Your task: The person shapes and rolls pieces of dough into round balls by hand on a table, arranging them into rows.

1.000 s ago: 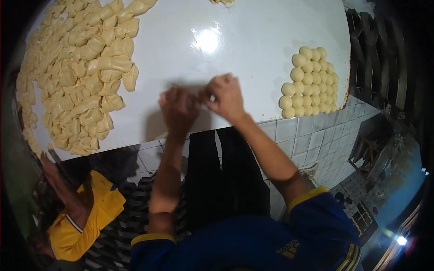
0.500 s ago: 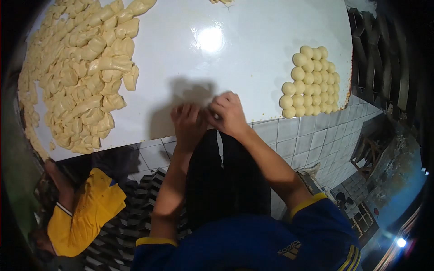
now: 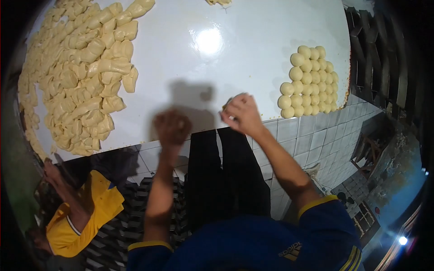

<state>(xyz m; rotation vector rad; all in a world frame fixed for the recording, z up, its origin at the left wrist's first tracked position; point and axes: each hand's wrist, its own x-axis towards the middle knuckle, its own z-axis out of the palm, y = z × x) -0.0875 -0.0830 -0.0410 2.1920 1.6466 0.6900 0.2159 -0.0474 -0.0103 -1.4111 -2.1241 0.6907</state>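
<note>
Over the front edge of the white table (image 3: 253,58), my left hand (image 3: 172,128) is curled and blurred; what it holds, if anything, cannot be made out. My right hand (image 3: 242,114) is apart from it, to its right, with fingers bent together and their contents hidden. A large heap of cut, pale yellow dough pieces (image 3: 86,77) lies on the left part of the table. Smooth round dough balls (image 3: 312,81) sit in close rows near the right edge, beyond my right hand.
A co-worker in a yellow shirt (image 3: 88,217) is at the lower left, a hand at the table's corner. A small dough scrap (image 3: 219,2) lies at the far edge. Dark slatted racks (image 3: 379,58) stand at the right.
My hands were close together and have moved apart, left hand to the left and right hand to the right. The co-worker's arm has shifted slightly.
</note>
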